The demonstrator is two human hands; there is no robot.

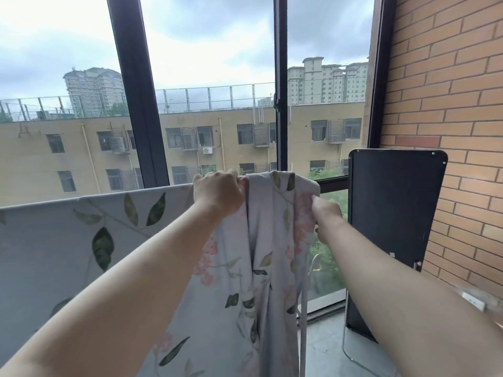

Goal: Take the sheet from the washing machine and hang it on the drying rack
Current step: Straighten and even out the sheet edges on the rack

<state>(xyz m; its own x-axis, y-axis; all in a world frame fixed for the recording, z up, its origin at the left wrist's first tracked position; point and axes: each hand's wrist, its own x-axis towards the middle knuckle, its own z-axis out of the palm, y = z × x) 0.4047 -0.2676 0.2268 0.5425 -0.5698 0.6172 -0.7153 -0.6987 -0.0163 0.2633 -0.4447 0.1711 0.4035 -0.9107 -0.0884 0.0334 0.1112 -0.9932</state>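
Head view: both hands work on a leaf-and-flower sheet (81, 227) in front of a window (212, 63).
Sheet: draped over the rack (301, 344). It lies flat along the top on the left and hangs in bunched folds on the right, between the hands.
Left hand (217, 191): fingers (215, 176) curl over the sheet's top edge and grip it where the flat part meets the folds.
Right hand (325, 216): lower, at the folds' right edge, pinching the cloth. Its fingers are mostly hidden behind the cloth.
Rack: only a grey leg shows below the folds.
Right side: a black board (394, 213) stands by the brick wall (449, 91).
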